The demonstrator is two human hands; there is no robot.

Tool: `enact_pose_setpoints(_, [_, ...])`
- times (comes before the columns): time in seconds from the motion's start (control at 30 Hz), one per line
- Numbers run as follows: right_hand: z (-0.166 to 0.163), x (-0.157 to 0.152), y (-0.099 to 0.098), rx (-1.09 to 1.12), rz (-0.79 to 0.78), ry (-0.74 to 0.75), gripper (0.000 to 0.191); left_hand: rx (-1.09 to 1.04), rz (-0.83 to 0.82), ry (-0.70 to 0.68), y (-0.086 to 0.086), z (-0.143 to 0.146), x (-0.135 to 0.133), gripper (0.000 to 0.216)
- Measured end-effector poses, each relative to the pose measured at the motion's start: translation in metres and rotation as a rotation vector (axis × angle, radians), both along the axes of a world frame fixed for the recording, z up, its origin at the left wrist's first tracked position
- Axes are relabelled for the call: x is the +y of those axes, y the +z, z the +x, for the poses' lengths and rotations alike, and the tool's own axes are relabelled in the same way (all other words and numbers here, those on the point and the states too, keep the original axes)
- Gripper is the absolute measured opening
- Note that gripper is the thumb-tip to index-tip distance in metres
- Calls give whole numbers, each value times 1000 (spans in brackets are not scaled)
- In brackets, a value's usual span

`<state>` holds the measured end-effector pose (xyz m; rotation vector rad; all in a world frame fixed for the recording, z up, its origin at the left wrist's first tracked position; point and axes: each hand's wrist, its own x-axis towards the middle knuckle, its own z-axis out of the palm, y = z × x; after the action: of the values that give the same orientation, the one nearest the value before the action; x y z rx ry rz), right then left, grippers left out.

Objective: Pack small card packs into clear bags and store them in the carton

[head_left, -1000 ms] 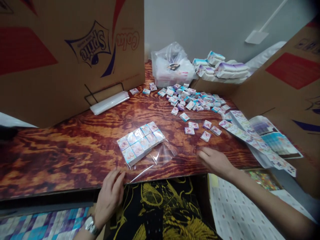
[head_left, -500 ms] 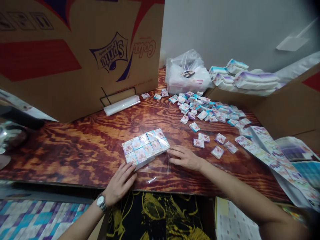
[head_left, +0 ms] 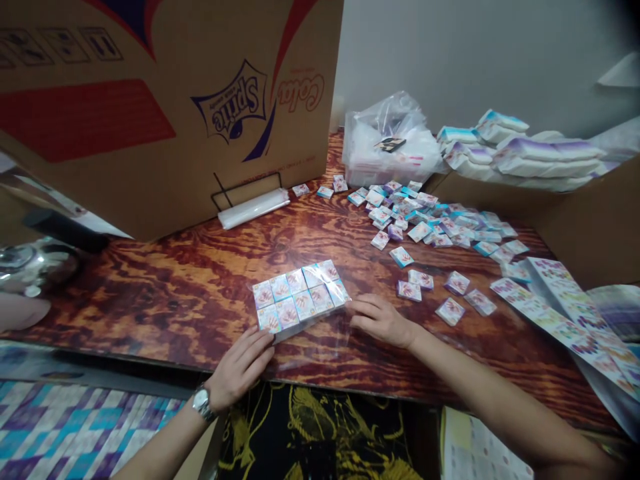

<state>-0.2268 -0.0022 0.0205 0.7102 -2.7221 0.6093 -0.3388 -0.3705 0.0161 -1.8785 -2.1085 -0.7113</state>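
A flat block of small printed boxes (head_left: 299, 300), set in two rows, lies on the wooden table inside a clear plastic bag (head_left: 313, 337). My left hand (head_left: 243, 363), with a watch on the wrist, rests its outstretched fingers on the block's near left corner. At the right end, my right hand (head_left: 383, 320) has its fingers extended against the plastic by the block's corner. Its thumb is mostly hidden. Right of that hand lie several loose small boxes (head_left: 451, 311), and a bigger heap of them (head_left: 425, 217) spreads behind.
A large cardboard box (head_left: 165, 133) stands at the back left, with a folded plastic sheet (head_left: 254, 208) before it. A bag of plastic sleeves (head_left: 390, 150) sits behind the heap. White packets (head_left: 545, 157) top a carton at right, near printed card strips (head_left: 565, 313). A shiny metallic object (head_left: 33, 267) is at far left.
The view has swung slightly left, so the table's contents appear farther right. Both hands stay at the bagged block, with little visible change in their pose.
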Motion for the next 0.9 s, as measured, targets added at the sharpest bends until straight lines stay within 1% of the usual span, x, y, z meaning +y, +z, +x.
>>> enact_pose_setpoints(0.1, [-4, -1, 1, 22, -82, 15, 18, -29, -17, 11, 2, -1, 0, 44])
enact_pose_setpoints(0.23, [-8, -4, 3, -24, -283, -119, 18, -91, 3, 44, 7, -3, 1, 41])
enact_pose_setpoints(0.3, [-9, -6, 3, -42, -351, -170, 17, -126, 30, 76, 11, -3, 3, 37])
enact_pose_setpoints(0.4, [-10, -8, 3, -79, -395, -207, 15, -185, 61, 131, 17, -3, 8, 30])
enact_pose_setpoints(0.5, [-12, -10, 5, -113, -401, -249, 14, -273, 81, 192, 22, -3, 11, 23])
enact_pose_setpoints(0.57, [-15, -13, 9, -138, -391, -294, 14, -361, 94, 283, 24, -4, 14, 19])
enact_pose_setpoints(0.63, [-18, -15, 14, -173, -390, -351, 15, -481, 103, 392, 27, -6, 17, 17])
enact_pose_setpoints(0.7, [-22, -18, 18, -217, -415, -411, 16, -646, 89, 482, 29, -9, 21, 18])
enact_pose_setpoints(0.77, [-26, -21, 21, -254, -459, -466, 16, -868, 81, 543, 31, -10, 24, 19])
enact_pose_setpoints(0.83, [-29, -23, 22, -283, -495, -507, 17, -1127, 110, 608, 30, -11, 27, 20])
enact_pose_setpoints(0.9, [-32, -25, 22, -307, -515, -535, 19, -1321, 147, 647, 28, -12, 29, 24])
